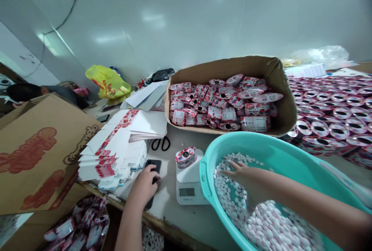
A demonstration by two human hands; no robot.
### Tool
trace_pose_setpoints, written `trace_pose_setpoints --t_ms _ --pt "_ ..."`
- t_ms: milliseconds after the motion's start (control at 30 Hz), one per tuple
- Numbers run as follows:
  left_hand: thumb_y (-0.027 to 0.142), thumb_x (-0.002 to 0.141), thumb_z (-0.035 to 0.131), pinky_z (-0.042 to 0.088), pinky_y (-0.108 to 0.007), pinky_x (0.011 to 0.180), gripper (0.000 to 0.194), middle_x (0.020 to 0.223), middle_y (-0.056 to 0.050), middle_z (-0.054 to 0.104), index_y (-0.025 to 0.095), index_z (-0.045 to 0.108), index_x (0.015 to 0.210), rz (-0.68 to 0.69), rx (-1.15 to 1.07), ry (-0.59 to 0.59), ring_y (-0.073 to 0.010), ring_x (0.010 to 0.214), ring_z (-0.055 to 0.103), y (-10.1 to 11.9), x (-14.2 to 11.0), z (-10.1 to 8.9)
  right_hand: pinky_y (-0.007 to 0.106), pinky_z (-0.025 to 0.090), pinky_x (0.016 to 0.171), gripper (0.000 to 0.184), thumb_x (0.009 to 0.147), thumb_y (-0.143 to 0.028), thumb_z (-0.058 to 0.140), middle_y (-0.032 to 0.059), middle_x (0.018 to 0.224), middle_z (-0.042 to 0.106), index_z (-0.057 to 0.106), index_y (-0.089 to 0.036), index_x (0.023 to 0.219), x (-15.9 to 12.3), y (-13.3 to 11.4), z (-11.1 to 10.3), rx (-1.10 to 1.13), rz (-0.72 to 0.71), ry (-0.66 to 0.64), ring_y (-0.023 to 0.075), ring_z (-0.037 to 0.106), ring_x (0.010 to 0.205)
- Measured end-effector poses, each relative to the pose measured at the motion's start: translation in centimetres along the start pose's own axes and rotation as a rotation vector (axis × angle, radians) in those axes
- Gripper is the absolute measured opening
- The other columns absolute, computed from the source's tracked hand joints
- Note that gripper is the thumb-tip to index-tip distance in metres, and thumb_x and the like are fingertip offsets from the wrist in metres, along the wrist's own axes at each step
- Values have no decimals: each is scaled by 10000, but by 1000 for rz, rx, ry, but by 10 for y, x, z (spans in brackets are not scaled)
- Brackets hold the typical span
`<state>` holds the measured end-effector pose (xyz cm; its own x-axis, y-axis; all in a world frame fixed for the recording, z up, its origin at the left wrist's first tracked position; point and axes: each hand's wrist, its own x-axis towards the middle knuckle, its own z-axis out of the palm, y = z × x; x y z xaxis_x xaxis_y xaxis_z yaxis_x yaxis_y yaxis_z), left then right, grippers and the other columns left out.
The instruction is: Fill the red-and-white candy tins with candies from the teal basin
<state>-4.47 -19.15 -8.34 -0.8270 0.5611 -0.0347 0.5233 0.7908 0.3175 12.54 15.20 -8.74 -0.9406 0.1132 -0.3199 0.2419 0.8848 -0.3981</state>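
My left hand (pixel 147 183) rests on a black phone (pixel 150 202) lying at the table's front edge, its fingers bent and apart over it. Inside a turquoise basin (pixel 205 177), my right hand (pixel 236 171) reaches among small white tablet-like candies (pixel 269 224); its fingers are spread. Most of the candies lie heaped below my right forearm. Between my hands stands a white kitchen scale (pixel 190 177) with a lit display. A red-and-white printed candy pack (pixel 186 157) with a dark hole on top sits on the scale.
Behind the basin, a cardboard box (pixel 232 67) holds many similar packs. More packs (pixel 334 115) stand in rows at right. Stacked white printed cards (pixel 116 142), black-handled scissors (pixel 161 143) and a large carton (pixel 43 154) are at left. A person (pixel 26 92) is beyond the carton.
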Motion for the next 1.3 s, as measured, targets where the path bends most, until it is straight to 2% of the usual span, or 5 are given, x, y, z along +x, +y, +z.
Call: trace_pose_setpoints --t_ms 133,333,467,1133,1300 --pt "182 881 559 469 -439 1076 172 1314 -122 599 184 729 904 122 -94 129 -261 1209 604 18 35 3 599 346 1097 1374 175 -231 983 259 1619 208 510 -318 1463 -9 -21 -27 -75 11 -268 512 227 1442" --pt "176 863 566 488 -349 1021 222 1146 -100 688 182 729 1015 236 -157 56 -215 1104 644 67 119 12 629 347 1085 1334 201 -250 986 301 1600 213 531 -256 1455 -15 -28 -36 -85 -42 -237 549 245 1418" --pt "165 791 649 510 -299 920 217 1006 -109 752 175 759 978 217 -200 -53 -234 1012 687 78 148 18 608 371 1074 1340 156 -325 986 290 1591 259 559 -279 1425 -11 -23 -32 -107 -31 -256 542 270 1412" --pt "173 815 633 535 -288 876 239 1001 -121 779 129 781 997 132 -322 -127 -232 952 716 52 151 35 580 414 1060 1232 243 -289 996 260 1598 270 581 -330 1402 -7 -4 -19 -51 -75 -142 523 315 1402" --pt "153 799 638 530 -286 883 242 994 -111 778 136 786 989 180 -312 -126 -226 951 711 49 152 36 642 339 1100 1449 228 -431 983 255 1645 93 385 -290 1540 4 -15 -32 -177 26 -445 531 153 1453"
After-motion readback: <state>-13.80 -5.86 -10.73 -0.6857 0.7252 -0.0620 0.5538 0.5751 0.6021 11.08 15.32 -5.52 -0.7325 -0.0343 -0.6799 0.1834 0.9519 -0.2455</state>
